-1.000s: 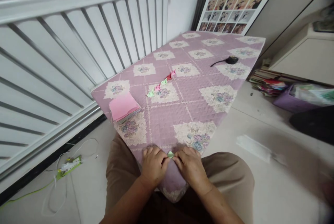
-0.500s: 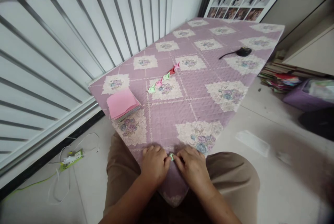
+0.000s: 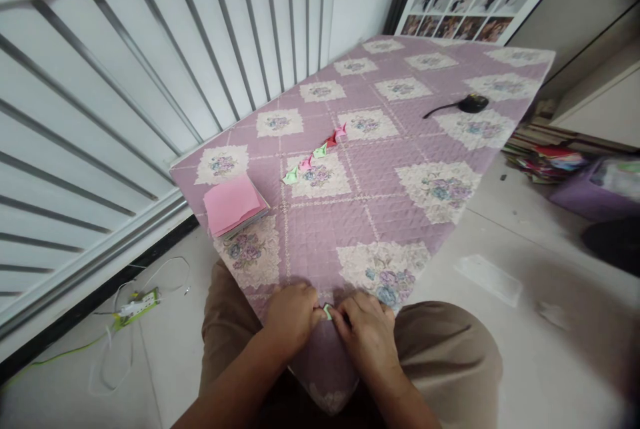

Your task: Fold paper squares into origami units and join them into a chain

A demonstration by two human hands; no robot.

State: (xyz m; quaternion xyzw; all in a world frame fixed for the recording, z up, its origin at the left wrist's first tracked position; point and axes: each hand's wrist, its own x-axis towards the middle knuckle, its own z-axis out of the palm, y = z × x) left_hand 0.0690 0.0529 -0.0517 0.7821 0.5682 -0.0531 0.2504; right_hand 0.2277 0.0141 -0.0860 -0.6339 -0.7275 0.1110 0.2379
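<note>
A small light-green folded paper [image 3: 327,311] is pinched at the near corner of the table between my two hands. My left hand [image 3: 293,314] is closed, thumb and fingertips on the paper's left side. From the other side my right hand [image 3: 369,326] grips it, fingers curled and partly hiding it. Farther up the cloth runs a slanting row of several small folded paper pieces, among them a green one [image 3: 291,176], a pink one [image 3: 305,163] and a red one [image 3: 331,140]. To the left lies a stack of square paper [image 3: 233,206], pink on top.
A purple floral tablecloth [image 3: 320,222] covers the table. A black object with a thin tail [image 3: 473,104] lies at the right. A white radiator [image 3: 150,62] borders the left side. On the floor are a power strip [image 3: 137,309] and a purple bin [image 3: 583,189].
My left hand has shifted and turned slightly around the green paper, its fingers more tucked in. The paper's visible shape has changed a little. The camera view has moved slightly.
</note>
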